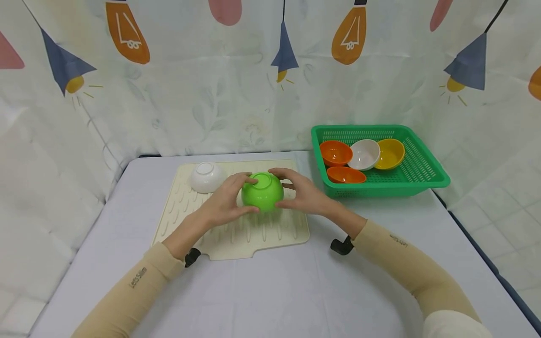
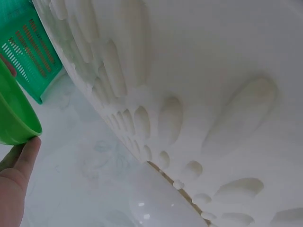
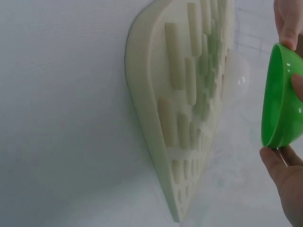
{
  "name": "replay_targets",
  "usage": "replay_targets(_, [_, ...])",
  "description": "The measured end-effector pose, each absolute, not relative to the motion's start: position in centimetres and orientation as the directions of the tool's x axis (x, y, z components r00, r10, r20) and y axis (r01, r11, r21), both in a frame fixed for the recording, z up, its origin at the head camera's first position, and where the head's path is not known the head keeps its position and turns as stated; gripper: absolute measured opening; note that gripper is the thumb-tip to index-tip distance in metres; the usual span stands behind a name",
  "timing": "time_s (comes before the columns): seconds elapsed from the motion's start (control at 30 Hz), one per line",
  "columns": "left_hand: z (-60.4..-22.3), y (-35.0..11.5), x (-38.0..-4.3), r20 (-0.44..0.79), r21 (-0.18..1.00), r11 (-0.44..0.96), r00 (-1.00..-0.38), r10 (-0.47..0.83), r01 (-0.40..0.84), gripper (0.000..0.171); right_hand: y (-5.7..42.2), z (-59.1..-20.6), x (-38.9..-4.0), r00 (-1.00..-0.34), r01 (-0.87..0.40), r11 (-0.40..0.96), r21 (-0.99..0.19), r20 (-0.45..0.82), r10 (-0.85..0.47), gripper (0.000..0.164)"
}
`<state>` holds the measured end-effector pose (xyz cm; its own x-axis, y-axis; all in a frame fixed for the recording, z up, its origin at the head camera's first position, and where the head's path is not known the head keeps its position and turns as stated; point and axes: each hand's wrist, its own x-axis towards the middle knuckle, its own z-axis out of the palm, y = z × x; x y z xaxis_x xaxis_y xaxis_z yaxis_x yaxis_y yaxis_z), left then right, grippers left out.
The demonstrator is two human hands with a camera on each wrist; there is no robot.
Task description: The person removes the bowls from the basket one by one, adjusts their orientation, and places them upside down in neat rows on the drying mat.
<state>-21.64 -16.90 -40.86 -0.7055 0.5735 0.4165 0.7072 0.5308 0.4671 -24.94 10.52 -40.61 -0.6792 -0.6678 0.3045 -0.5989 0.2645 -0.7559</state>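
head view: the table [image 1: 274, 291] carries the ridged mat [image 1: 272, 237] and, to the right of it, the green basket [image 1: 393, 190]. in this basket sit two orange bowls [image 1: 336, 153], one pale bowl [image 1: 364, 156] and one yellow bowl [image 1: 390, 154].

the left hand [image 1: 226, 201] and the right hand [image 1: 307, 193] both hold the green bowl [image 1: 265, 197], one from each side, with spread fingers and thumbs gripping its wall. the bowl is upside down above the mat, and the wrist views show it apart from the surface. the white bowl [image 1: 206, 177] rests, also upside down, on the far left part of the mat.

i judge the green bowl to be light, stiff plastic, not so fragile. its surface is glossy, so it is probably slippery, most of all if wet. the round wall gives little to catch, therefore opposite sides close to the rim [image 3: 264, 113] seem the safest hold. the small foot [image 1: 263, 180], turned upward, could also take a pinch.
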Motion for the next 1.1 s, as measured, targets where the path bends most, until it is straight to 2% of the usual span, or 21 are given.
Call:
replay_targets(0.1, [-40.8, -17.0, -22.1, 0.409, 0.470, 0.537, -0.712, 0.570, 0.700, 0.069, 10.3, -40.5, -25.3, -0.644, -0.655, 0.269, -0.707, 0.334, -0.689, 0.076])
replay_targets(0.2, [-40.8, -17.2, -22.6, 0.395, 0.476, 0.544, -0.721, 0.570, 0.691, 0.069, 10.0, -40.5, -25.7, -0.635, -0.668, 0.280, -0.689, 0.333, -0.697, 0.069])
replay_targets(0.57, [-41.6, -18.7, -24.8, 0.315, 0.549, 0.568, -0.782, 0.538, 0.613, 0.066, 7.8, -41.4, -28.4, -0.677, -0.593, 0.328, -0.735, 0.236, -0.697, 0.066])
replay_targets(0.87, [-41.5, -20.2, -27.6, 0.275, 0.512, 0.623, -0.800, 0.534, 0.592, 0.067, 5.1, -41.9, -30.6, -0.701, -0.603, 0.408, -0.686, 0.211, -0.682, 0.065])
replay_targets(1.1, [-41.5, -21.0, -29.1, 0.202, 0.506, 0.677, -0.837, 0.509, 0.534, 0.064, 3.3, -42.5, -31.9, -0.725, -0.598, 0.480, -0.642, 0.178, -0.665, 0.064])
